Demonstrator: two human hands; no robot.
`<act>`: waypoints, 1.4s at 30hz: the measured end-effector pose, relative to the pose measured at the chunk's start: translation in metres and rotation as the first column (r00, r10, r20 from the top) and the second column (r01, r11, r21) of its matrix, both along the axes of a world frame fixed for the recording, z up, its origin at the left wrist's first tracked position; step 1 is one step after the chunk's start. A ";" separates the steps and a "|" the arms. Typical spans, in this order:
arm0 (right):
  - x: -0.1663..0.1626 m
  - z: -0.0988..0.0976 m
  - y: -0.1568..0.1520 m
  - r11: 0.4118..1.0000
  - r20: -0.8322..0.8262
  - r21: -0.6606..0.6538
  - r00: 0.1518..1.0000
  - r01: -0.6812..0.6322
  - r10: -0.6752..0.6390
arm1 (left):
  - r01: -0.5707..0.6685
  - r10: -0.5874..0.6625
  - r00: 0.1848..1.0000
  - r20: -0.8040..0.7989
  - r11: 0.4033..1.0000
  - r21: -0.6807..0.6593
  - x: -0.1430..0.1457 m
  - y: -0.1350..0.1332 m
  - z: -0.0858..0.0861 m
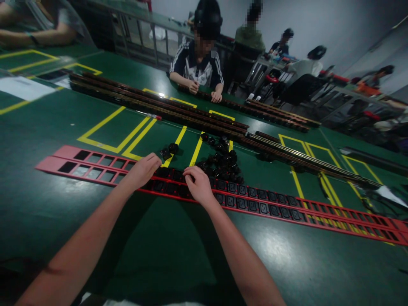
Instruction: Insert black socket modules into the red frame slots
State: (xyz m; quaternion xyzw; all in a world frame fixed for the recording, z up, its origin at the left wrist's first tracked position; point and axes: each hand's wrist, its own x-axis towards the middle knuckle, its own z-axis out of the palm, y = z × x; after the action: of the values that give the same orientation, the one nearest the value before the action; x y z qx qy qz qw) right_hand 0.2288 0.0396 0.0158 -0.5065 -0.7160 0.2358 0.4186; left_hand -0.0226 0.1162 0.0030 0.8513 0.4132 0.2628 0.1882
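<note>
A long red metal strip (270,212) with two rows of rectangular openings lies across the green table. Black power sockets (242,190) fill the middle openings. My left hand (145,170) is over the strip left of the filled stretch, fingers bent together; what is in them, if anything, is hidden. Just beyond its fingertips lie two loose black sockets (165,153). Over the filled part rests my right hand (199,183), its fingers curled down at the sockets; I cannot make out anything in its grip. A heap of loose black sockets (219,163) sits behind it.
Long dark metal rails (153,100) run across the table beyond the strip. Yellow tape (98,146) marks boxes on the tabletop. A co-worker (199,63) sits opposite, hands at another rail. Paper (25,88) lies far left; cables (379,204) are at right.
</note>
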 end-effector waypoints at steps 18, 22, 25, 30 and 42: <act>-0.001 0.000 0.000 1.000 -0.007 0.015 1.000 -0.009 0.009 | -0.222 0.260 0.932 -0.250 0.960 0.172 0.013 -0.005 0.003; -0.001 0.001 0.000 1.000 -0.004 0.014 1.000 -0.008 0.008 | -0.231 0.267 0.917 -0.295 0.961 0.154 0.017 -0.008 0.002; -0.001 0.001 0.000 1.000 0.002 0.003 1.000 -0.003 0.003 | -0.243 0.269 0.895 -0.357 0.963 0.115 0.018 -0.006 -0.001; -0.001 -0.001 0.000 1.000 -0.003 0.009 1.000 -0.005 0.005 | -0.236 0.234 0.873 -0.428 0.971 0.049 0.017 -0.003 -0.002; 0.000 -0.001 0.000 1.000 0.008 -0.001 1.000 0.003 -0.003 | -0.198 0.191 0.924 -0.332 0.980 0.013 0.016 -0.004 0.002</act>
State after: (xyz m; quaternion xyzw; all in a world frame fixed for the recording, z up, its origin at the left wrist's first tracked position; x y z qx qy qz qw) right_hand 0.2289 0.0400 0.0147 -0.5087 -0.7168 0.2335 0.4158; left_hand -0.0068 0.1123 0.0047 0.8361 0.5242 0.1288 0.0977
